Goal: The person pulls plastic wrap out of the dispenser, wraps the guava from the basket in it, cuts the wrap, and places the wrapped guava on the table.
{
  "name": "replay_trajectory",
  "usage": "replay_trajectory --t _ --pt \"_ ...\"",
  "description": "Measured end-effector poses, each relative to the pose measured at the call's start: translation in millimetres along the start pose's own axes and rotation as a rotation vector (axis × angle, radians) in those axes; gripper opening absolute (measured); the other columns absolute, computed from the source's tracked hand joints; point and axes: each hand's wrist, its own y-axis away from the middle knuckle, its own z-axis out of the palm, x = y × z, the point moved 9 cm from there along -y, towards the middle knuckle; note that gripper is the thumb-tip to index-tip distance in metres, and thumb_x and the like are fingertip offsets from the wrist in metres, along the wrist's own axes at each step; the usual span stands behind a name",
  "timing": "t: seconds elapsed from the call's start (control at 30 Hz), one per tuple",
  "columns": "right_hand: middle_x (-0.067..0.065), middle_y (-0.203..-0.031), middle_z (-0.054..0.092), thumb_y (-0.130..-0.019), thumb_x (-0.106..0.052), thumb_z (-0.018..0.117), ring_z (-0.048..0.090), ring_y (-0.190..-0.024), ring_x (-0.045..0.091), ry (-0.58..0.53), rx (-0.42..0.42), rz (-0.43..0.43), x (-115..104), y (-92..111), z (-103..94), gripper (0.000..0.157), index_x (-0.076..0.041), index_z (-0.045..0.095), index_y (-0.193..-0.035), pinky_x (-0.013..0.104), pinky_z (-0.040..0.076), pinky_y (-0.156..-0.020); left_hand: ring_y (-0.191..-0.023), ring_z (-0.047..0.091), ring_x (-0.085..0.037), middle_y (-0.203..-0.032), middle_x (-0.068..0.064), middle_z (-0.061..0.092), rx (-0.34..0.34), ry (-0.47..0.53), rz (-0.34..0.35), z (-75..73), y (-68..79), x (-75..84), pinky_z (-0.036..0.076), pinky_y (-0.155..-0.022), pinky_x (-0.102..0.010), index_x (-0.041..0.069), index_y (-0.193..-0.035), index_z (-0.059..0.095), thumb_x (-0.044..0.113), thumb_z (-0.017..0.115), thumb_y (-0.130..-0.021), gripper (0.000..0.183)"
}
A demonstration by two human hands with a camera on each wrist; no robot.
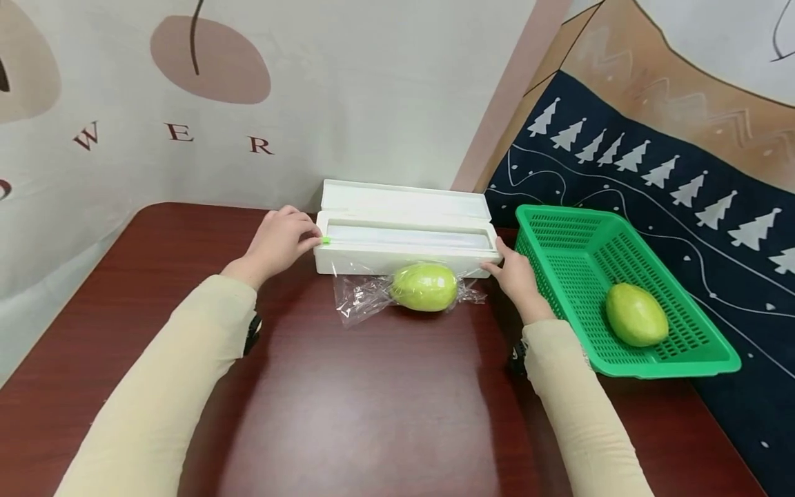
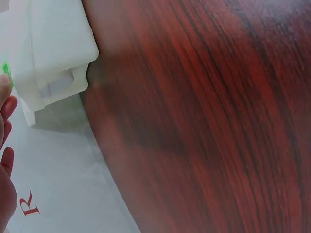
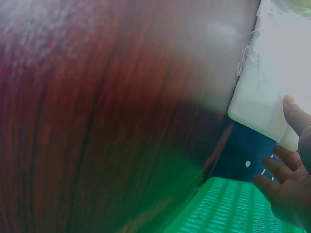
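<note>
At the far edge of the desk (image 1: 373, 414), just right of its middle, the white box (image 1: 397, 252) lies in front of you, its long axis running left to right, about parallel with that edge. Its lid (image 1: 405, 200) stands tipped back on the far side, towards the pale cloth (image 1: 373, 83); a long recess faces up at you.

Your left hand (image 1: 278, 240) is at the box's left end, thumb and forefinger pinching the small green tab (image 1: 326, 240); the left wrist view catches only fingertips at the tab. Your right hand (image 1: 517, 276) is at the right end, thumb resting against the front face, fingers spread away from it, as the right wrist view also shows.

Touching or just before the front face, cannot tell which: the wrapped fruit (image 1: 425, 287), green, long axis left to right, roughly parallel with the box. Clear film (image 1: 365, 297) encloses it, the larger loose tail flaring left and slightly towards you, a shorter bunched tail to the right.

Along the desk's right edge, covering part of it, the green basket (image 1: 652, 366) slants from far left to near right. In its near half lies the second fruit (image 1: 637, 315), unwrapped, long axis slanting likewise.
</note>
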Motion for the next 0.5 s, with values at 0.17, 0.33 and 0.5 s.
replay_trajectory --t 0.17,0.33,0.5 --pt "0.03 -0.139 0.04 -0.09 -0.027 0.062 0.046 -0.121 0.044 -0.008 -0.016 -0.003 2 0 0.8 0.072 -0.001 0.026 -0.146 0.051 0.039 -0.1 -0.106 0.05 -0.032 -0.1 -0.012 0.068 -0.015 0.028 -0.02 3.6 1.2 -0.9 0.037 -0.09 -0.05 0.007 -0.093 0.07 0.017 0.064 -0.088 0.014" --pt "0.028 -0.145 0.032 -0.091 -0.025 0.061 0.038 -0.129 0.042 -0.044 -0.059 -0.024 -1 -1 0.8 0.073 0.002 0.022 -0.146 0.051 0.034 -0.105 -0.105 0.05 -0.033 -0.104 -0.014 0.067 0.013 0.026 -0.059 4.7 3.9 -1.3 0.037 -0.091 -0.05 0.006 -0.099 0.07 0.021 0.064 -0.086 0.02" --pt "0.029 -0.15 0.02 -0.091 -0.023 0.06 0.021 -0.138 0.043 -0.068 -0.117 -0.047 -5 1 1.0 0.08 0.007 0.011 -0.147 0.052 0.022 -0.112 -0.109 0.049 -0.033 -0.113 -0.014 0.062 0.003 -0.03 -0.016 12.7 3.3 11.1 0.036 -0.093 -0.051 0.009 -0.113 0.065 0.032 0.067 -0.084 0.037"
